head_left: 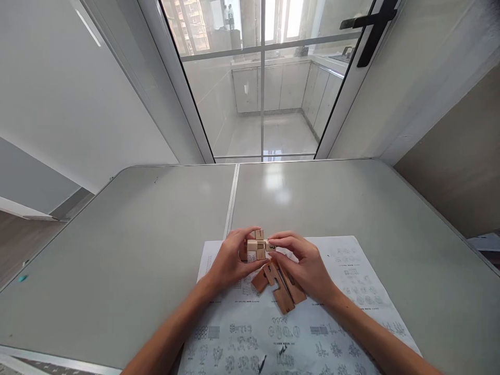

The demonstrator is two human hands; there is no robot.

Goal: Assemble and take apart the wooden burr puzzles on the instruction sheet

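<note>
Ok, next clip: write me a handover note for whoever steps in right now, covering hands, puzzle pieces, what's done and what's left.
Left hand: grips the part-built wooden puzzle, held above the sheet.
Right hand: fingertips pinch the puzzle's right side.
Loose notched wooden pieces lie under the hands on the printed diagram sheet, which lies on the grey table.
Done: a few blocks interlocked.
Left: the loose pieces are not yet fitted.

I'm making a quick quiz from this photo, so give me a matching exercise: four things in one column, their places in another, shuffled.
Things:
1. interlocked wooden puzzle
2. loose notched wooden pieces
3. printed diagram sheet
4. glass door

Places:
A. beyond the table's far edge
B. spread flat on the grey table
C. lying on the sheet, under the hands
D. held between left hand and right hand

Pairs: 1-D, 2-C, 3-B, 4-A
</note>
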